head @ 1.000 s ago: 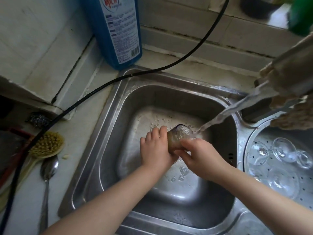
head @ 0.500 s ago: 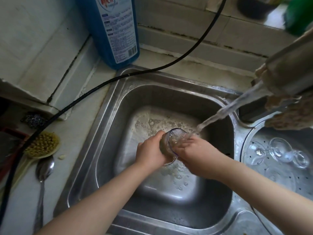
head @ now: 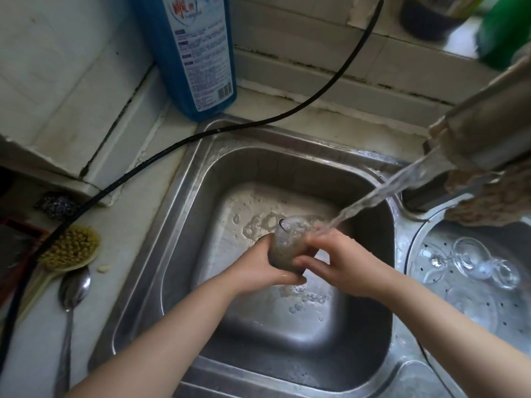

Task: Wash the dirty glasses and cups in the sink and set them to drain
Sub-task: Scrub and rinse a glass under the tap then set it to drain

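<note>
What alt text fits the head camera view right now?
Two hands, left hand and right hand, hold a glass under running tap water over a steel sink; washed glasses lie in the perforated basin beside it.

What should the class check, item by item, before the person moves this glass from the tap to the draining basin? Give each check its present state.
1. Left hand grips the glass: ok.
2. Right hand holds its other side: ok.
3. Water stream reaches the glass: ok.
4. Glass rinsed clean: not ok, the wall looks cloudy.
5. Free spot among the glasses in the draining basin: cannot tell.
</note>
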Tool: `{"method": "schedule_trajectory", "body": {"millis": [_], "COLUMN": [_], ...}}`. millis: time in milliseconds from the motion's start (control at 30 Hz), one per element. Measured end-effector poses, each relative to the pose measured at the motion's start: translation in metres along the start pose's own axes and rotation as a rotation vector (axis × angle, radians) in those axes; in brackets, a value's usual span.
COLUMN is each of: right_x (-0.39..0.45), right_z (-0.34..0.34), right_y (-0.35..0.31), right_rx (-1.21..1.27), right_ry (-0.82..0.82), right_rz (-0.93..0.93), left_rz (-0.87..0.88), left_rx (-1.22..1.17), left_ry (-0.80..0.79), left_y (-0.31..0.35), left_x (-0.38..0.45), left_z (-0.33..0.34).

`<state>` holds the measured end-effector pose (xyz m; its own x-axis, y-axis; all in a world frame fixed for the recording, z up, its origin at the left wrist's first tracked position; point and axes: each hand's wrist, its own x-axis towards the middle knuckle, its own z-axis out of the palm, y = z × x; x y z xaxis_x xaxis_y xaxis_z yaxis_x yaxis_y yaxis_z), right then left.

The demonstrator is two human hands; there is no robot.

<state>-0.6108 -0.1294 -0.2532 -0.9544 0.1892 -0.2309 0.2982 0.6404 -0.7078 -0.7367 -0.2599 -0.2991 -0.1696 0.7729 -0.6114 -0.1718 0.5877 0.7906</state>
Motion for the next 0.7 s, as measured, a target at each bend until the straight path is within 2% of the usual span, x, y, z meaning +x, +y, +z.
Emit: {"method": "schedule_trajectory", "body": {"millis": [100,233,367,400,467,567,633,700], "right_x": [0.004,0.014,0.024,0.027,0.03,0.026,0.024,0.025], "right_z": [0.0,0.01,0.034,0.041,0.059,0.067,0.065,0.056], "right_y": [-0.007,-0.006,-0.012,-0.014,-0.018,-0.028,-0.023,-0.021], "right_rx": [0.322,0.674,0.891,0.81,0.472,0.157,-0.034,-0.17], "right_ry": [0.04,0.183,0.269,0.329,0.427,0.5,0.534,0.546], "right_rz": [0.072,0.27,0.447,0.485,0.486,0.341,0.176,0.146], "left_rz": [0.012,-0.142,-0.29,-0.318,-0.368,-0.387,-0.457,-0.546], "left_rx": [-0.181,-0.459,-0.709,-0.757,-0.868,-1.074,-1.234,-1.316], "left_ry": [-0.104,-0.175,-0.036,0.017,0.083,0.103,0.079,-0.023], "left_y": [-0.003,0.005,0.012,0.016,0.022,0.03,0.033,0.028], "left_x": [-0.005,-0.006,0.002,0.002,0.0,-0.001,-0.002,0.003], "left_z": [-0.002,-0.003,0.009,0.014,0.023,0.032,0.035,0.037]}}
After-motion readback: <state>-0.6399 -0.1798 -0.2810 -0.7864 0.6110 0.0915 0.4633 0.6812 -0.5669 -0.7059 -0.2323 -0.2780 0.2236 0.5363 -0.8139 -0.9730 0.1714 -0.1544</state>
